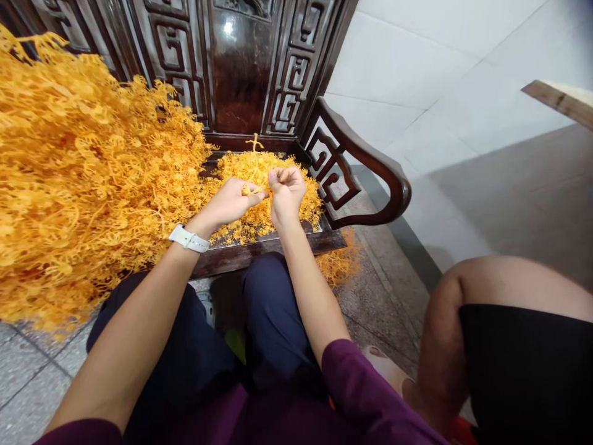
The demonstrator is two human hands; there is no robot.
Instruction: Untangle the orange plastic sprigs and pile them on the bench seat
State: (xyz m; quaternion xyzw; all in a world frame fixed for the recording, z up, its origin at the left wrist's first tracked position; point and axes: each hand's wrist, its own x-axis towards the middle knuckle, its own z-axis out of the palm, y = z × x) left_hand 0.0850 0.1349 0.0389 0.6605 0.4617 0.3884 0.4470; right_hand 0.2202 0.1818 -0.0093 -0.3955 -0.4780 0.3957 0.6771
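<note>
My left hand (pixel 234 201), with a pale watch strap (pixel 189 238) on its wrist, pinches a yellow-orange plastic flower sprig (pixel 254 145) whose branched tip stands up above the fingers. Close beside it, my right hand (pixel 288 194) is closed, thumb against curled fingers, at the lower end of the sprig. What exactly lies between the right fingertips is too small to make out. Under both hands spreads a low heap of yellow plastic flower pieces (pixel 296 210) on the seat of a dark wooden bench (pixel 222 262).
A much larger pile of yellow plastic flower sprigs (pixel 92 185) rises at left. The bench's carved armrest (pixel 393 191) curves out at right, beside a white tiled wall (pixel 417 62). More orange pieces (pixel 343 259) lie on the floor below. Another person's bare leg (pixel 440 327) is at lower right.
</note>
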